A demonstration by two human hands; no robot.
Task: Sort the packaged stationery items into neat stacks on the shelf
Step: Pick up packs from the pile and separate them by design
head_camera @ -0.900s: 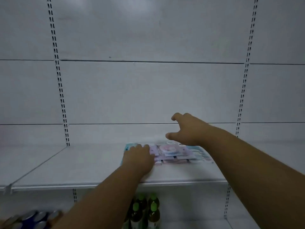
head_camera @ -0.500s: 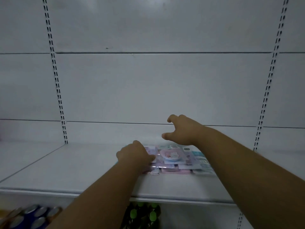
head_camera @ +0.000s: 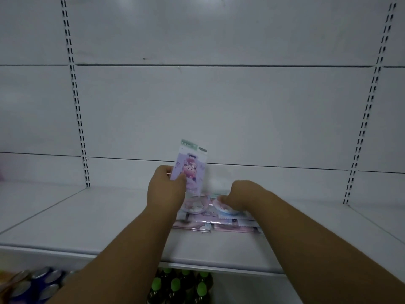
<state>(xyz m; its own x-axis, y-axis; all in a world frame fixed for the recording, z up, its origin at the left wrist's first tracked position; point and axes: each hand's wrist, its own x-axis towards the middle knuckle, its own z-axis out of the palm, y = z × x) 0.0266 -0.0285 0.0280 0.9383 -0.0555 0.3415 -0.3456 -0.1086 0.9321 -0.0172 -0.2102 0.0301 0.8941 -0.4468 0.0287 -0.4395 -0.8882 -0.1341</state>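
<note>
A loose pile of pastel stationery packets (head_camera: 215,222) lies in the middle of the white shelf (head_camera: 87,227). My left hand (head_camera: 166,190) grips a purple cartoon-printed packet (head_camera: 190,166) by its lower edge and holds it upright above the pile's left end. My right hand (head_camera: 242,196) rests on the pile's right part with its fingers curled down onto a round-windowed packet (head_camera: 225,208); I cannot see whether it pinches that packet. Another round-windowed packet (head_camera: 195,206) lies between my hands.
The shelf's back wall carries slotted uprights at left (head_camera: 76,106) and right (head_camera: 368,106). Below the shelf stand green-capped bottles (head_camera: 177,286) and, at the lower left, cans (head_camera: 32,284). Bare shelf surface spreads on both sides of the pile.
My left hand has lifted a purple packet off the pile and stood it upright. My right hand has come down from above the pile onto its right part.
</note>
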